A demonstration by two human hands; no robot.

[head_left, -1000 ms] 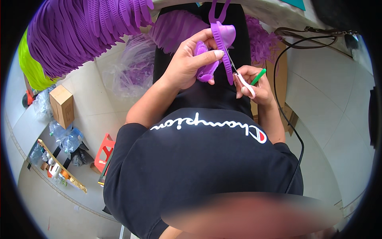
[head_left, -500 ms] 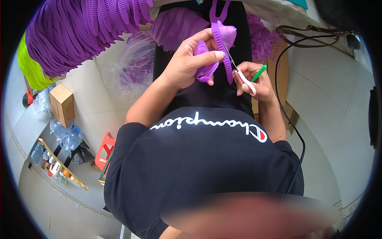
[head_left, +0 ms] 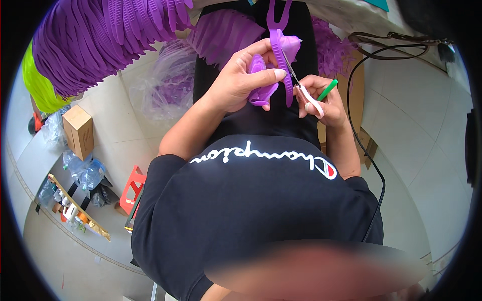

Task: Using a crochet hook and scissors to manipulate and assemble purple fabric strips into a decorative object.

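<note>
My left hand [head_left: 240, 75] is closed around a crumpled purple rubbery piece [head_left: 263, 93]. Its thumb and fingers also pinch a purple ribbed strap [head_left: 274, 42] that stands lengthwise and splits into a fork at the far end. A cup-shaped purple part [head_left: 290, 46] bulges out beside the strap. My right hand [head_left: 329, 103] grips scissors [head_left: 309, 102] with pale pink handles, their blades lying along the strap's right side. A green stick-like handle [head_left: 328, 90] also pokes out of my right hand; its other end is hidden.
Many purple ribbed straps [head_left: 105, 42] hang at the far left above lime-green ones [head_left: 42, 83]. More purple straps [head_left: 226, 35] lie across my lap, near a clear plastic bag [head_left: 163, 88]. A cardboard box [head_left: 79, 131] stands left. A black cable [head_left: 357, 130] runs down the right.
The strap and cup-shaped part have shifted slightly right and nearer to me. The scissors have turned a little and their blades look wider apart. Both hands keep their hold.
</note>
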